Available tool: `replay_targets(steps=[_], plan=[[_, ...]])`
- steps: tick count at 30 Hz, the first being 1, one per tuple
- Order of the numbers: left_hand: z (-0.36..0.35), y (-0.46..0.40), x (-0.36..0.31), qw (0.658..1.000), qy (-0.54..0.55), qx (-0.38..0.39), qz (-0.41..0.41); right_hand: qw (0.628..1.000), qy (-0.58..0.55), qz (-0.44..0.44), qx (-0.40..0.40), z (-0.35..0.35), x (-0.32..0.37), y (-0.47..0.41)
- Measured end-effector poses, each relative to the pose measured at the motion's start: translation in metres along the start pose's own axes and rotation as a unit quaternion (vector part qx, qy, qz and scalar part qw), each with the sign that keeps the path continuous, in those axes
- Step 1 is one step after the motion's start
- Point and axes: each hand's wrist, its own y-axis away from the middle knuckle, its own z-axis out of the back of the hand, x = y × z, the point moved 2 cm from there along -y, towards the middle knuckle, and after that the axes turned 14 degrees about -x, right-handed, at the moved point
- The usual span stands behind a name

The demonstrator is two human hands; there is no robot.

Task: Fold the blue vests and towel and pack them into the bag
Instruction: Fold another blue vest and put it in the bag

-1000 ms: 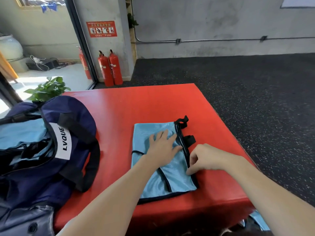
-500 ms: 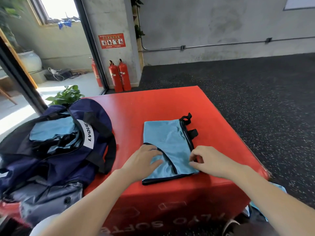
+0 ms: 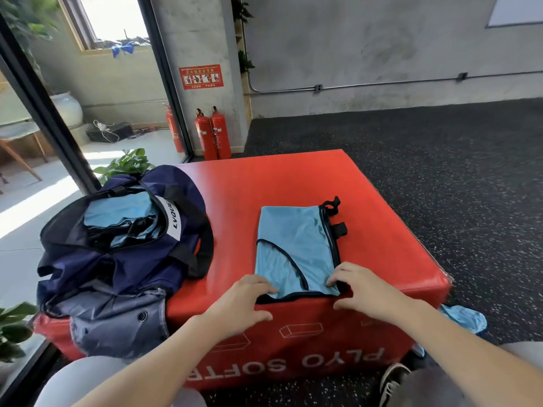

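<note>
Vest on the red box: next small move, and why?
Probably fold the near edge away, halving the vest. Both hands, left and right, sit at its near corners, it lies flat but long, and the open bag already holds folded blue cloth.

Bare grey concrete wall at the back, crossed by a thin metal conduit; dark speckled rubber floor below. Two red fire extinguishers against a concrete pillar bearing a red safety sign. Left, past a black door frame, sunlit pale flooring, a bright window, and leafy green plants.
</note>
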Motion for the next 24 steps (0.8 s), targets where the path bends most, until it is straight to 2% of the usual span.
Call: replay_targets(steps=[4,10,15,19,24], plan=[[0.002,0.009,0.001,0.999,0.020,-0.044,-0.012,1.000,-0.005,0.003,-0.010,0.000,0.000,0.011],[0.015,0.016,-0.004,0.992,0.063,-0.102,0.042,0.999,-0.007,0.002,-0.053,0.009,0.006,0.014],[0.021,0.016,-0.008,0.971,0.143,-0.163,0.104,0.991,-0.092,-0.057,-0.079,0.020,0.011,0.011],[0.030,0.011,-0.018,0.955,0.195,-0.198,0.103,0.982,-0.151,-0.075,-0.080,0.032,0.015,0.007],[0.033,-0.005,-0.019,0.936,0.232,-0.241,0.109,0.965,-0.217,-0.087,-0.120,0.043,0.015,-0.007]])
